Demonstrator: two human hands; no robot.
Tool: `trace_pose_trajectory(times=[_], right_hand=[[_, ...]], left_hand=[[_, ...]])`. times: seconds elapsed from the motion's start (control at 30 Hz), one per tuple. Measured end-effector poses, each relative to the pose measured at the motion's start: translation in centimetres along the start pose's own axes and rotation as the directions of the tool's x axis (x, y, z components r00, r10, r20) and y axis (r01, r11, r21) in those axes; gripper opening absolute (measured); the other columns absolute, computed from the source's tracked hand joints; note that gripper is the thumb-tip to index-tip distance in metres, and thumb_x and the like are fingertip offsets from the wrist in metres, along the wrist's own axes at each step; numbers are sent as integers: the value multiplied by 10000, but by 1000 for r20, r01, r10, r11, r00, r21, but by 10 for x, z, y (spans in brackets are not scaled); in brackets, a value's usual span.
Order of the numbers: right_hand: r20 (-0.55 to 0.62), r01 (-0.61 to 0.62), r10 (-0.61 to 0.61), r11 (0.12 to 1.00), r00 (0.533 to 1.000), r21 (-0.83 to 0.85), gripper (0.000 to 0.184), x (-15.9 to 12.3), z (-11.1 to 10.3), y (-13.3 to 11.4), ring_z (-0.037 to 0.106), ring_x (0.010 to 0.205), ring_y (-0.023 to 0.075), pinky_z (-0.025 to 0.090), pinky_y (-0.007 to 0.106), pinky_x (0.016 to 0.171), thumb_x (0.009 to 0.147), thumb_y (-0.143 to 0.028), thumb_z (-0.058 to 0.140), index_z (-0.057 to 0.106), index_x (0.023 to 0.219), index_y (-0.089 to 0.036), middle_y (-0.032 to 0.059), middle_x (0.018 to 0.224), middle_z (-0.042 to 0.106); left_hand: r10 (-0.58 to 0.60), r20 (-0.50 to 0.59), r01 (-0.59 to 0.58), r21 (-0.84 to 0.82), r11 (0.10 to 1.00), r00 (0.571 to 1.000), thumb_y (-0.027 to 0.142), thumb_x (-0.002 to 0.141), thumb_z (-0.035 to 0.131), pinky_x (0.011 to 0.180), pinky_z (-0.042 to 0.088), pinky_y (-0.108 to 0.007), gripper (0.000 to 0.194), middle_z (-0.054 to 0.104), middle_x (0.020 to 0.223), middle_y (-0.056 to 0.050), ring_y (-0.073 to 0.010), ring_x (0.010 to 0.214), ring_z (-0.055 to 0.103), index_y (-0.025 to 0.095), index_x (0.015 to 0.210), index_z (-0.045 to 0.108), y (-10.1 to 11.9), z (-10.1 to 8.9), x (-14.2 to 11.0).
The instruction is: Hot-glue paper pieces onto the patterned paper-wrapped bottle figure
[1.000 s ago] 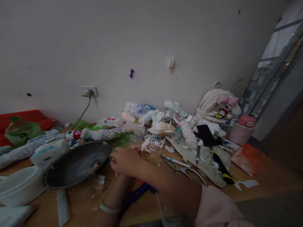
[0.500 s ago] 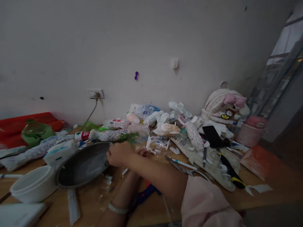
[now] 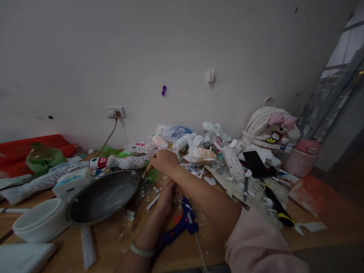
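My right hand [image 3: 164, 161] reaches across to the left over my left arm. Its fingers are curled beyond the right rim of the dark frying pan [image 3: 105, 197], apart from it; what they hold, if anything, I cannot make out. Below it, my left hand [image 3: 167, 195] is closed, its fingertips partly hidden behind my right forearm, and its contents cannot be seen. A blue glue gun [image 3: 185, 220] lies just right of my left wrist. Close to both hands are a green bottle piece [image 3: 152, 175] and a white stick [image 3: 152, 203].
A white tub [image 3: 41, 223] stands left of the pan. Wrapped bottles and plastic scraps [image 3: 200, 154] crowd the back. To the right lie a phone [image 3: 256, 163], a black-yellow cutter [image 3: 280, 208], a backpack [image 3: 265, 127] and a pink cup [image 3: 303, 157].
My right hand has moved up and right, off the pan's rim. My left hand has shifted slightly, and more of the glue gun shows. The scissors are now covered by my right arm.
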State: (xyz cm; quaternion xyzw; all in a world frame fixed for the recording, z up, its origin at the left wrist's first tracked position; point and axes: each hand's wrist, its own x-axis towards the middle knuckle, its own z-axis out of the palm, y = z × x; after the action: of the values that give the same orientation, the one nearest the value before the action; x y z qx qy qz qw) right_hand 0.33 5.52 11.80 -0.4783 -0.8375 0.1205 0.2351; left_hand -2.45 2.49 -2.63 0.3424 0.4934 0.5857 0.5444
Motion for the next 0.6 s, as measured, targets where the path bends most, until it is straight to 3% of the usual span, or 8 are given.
trace_pose_trajectory(times=[0.1, 0.27, 0.43, 0.6], right_hand=[[-43, -45, 46, 999, 998, 24, 365, -1, -5, 6, 650, 929, 259, 463, 310, 734, 877, -349, 423, 723, 922, -145, 129, 968, 717], [-86, -147, 165, 972, 983, 185, 374, -3, 2, 24, 644, 890, 240, 443, 287, 700, 897, -357, 398, 703, 914, -142, 120, 933, 712], [-27, -204, 216, 950, 976, 235, 363, -8, 17, 29, 643, 813, 216, 437, 268, 655, 905, -357, 395, 695, 871, -156, 99, 872, 713], [52, -161, 155, 977, 986, 137, 366, -14, 24, 20, 658, 833, 240, 433, 269, 628, 864, -368, 420, 721, 887, -162, 107, 889, 725]], left_hand=[[-28, 16, 28, -45, 999, 999, 444, 543, 694, 414, 228, -198, 355, 523, 556, 62, -57, 408, 377, 183, 732, 544, 0, 0, 0], [-23, -8, 22, -72, 997, 1000, 390, 535, 689, 422, 251, -194, 309, 543, 590, 56, -62, 432, 412, 178, 719, 561, 2, -1, -4], [8, -28, -10, -84, 996, 1000, 369, 523, 681, 437, 262, -206, 284, 537, 573, 53, -71, 443, 409, 178, 693, 557, 2, -2, -4], [29, -54, -33, -86, 996, 998, 379, 531, 668, 460, 273, -222, 278, 527, 551, 43, -97, 485, 431, 182, 696, 562, -3, -3, 0]])
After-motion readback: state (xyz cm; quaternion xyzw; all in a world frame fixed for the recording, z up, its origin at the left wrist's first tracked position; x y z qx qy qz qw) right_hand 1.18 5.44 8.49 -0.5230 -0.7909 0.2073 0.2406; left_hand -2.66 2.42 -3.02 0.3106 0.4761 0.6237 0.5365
